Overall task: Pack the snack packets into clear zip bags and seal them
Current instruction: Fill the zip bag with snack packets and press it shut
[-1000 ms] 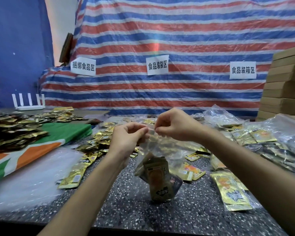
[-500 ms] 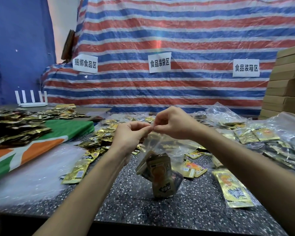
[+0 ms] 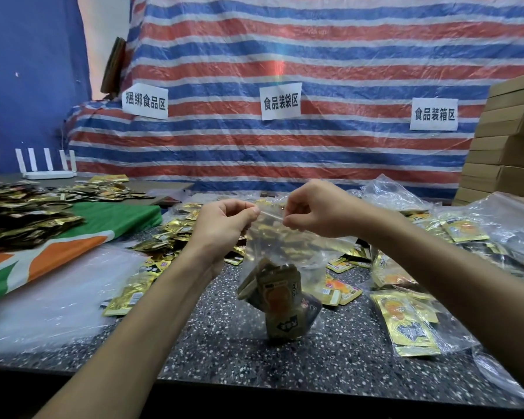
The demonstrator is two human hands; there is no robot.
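Observation:
A clear zip bag (image 3: 280, 252) hangs above the speckled table (image 3: 224, 343), held by its top edge. Several gold snack packets (image 3: 280, 300) sit bunched at its bottom. My left hand (image 3: 224, 225) pinches the left end of the zip strip. At the right part of the strip, my right hand (image 3: 318, 210) pinches it between thumb and fingers. The stretch of strip between the two hands is visible and taut. Loose gold packets (image 3: 170, 237) lie scattered on the table behind and beside the bag.
A filled clear bag of packets (image 3: 412, 325) lies at the right, with more filled bags (image 3: 466, 231) behind it. Empty clear bags (image 3: 52, 297) lie at the left beside a green and orange box (image 3: 73, 237). Cardboard boxes (image 3: 508, 146) are stacked far right. A white router (image 3: 47, 164) stands far left.
My hands, touching at the middle of the zip strip before, have drawn apart along it. The bag has stayed hanging in about the same place.

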